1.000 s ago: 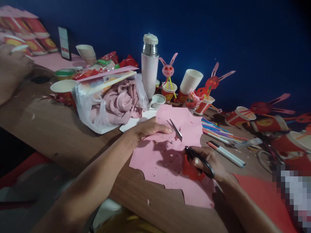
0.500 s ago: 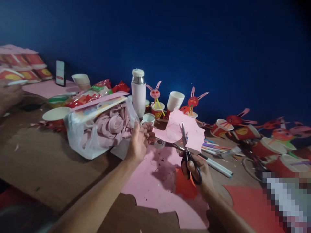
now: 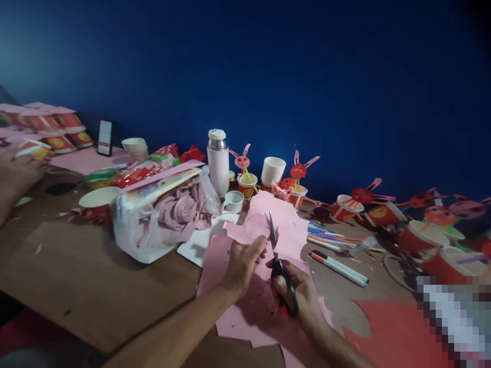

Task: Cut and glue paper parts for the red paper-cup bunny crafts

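Note:
My right hand is closed round the black handles of a pair of scissors, whose blades point up and lie across a cut-edged sheet of pink paper. A round pencil outline shows faintly on that paper, left of the blades. At the paper's lower edge, my left hand is closed on it with the thumb on top; its other fingers are partly hidden. Below both hands lies a larger pink sheet with dark scraps on it.
Behind the hands stand a thermos, a small cup and rabbit figures in paper cups. A plastic bag with cloth lies left. Markers and red paper lie right. Another person's hand is at far left.
My left hand has moved right and down onto the pink paper and closed on it. The scissors and paper have shifted left and lower in view. The camera has tilted up slightly.

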Available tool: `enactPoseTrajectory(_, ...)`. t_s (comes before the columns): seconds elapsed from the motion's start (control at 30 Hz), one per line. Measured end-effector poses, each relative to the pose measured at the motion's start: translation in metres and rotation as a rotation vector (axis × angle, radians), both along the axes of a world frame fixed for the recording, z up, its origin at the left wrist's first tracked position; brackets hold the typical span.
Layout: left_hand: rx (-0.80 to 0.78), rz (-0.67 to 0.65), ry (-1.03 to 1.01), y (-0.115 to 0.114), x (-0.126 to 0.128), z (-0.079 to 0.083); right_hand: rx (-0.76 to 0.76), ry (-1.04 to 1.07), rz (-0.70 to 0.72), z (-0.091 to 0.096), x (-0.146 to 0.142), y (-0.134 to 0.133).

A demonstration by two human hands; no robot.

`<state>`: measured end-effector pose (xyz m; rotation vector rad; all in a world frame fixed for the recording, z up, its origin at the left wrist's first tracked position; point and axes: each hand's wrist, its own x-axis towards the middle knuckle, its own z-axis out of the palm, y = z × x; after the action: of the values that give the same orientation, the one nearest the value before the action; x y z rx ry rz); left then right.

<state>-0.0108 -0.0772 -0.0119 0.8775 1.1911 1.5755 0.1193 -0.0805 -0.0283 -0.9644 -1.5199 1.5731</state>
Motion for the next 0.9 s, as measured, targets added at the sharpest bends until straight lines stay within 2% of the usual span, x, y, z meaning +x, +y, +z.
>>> enactPoseTrajectory(0.23, -0.090, 0.047, -0.169, 0.0033, 0.0017, 0.0043, -0.046, -0.009, 0.024, 0.0008, -0.0029, -0.0037)
enactPoseTrajectory(0.37, -0.185, 0.090, -0.147, 0.0040, 0.0005, 0.0015, -0.066, -0.030, 0.028, 0.0000, -0.0029, -0.0054)
enactPoseTrajectory(0.53, -0.183, 0.085, -0.144, 0.0050, -0.0008, 0.0000, -0.090, -0.064, 0.013, 0.0031, -0.0022, -0.0072)
enactPoseTrajectory(0.9, -0.218, 0.056, -0.140, 0.0013, 0.0000, 0.0087, -0.034, -0.089, 0.026, -0.0010, 0.0005, -0.0041)
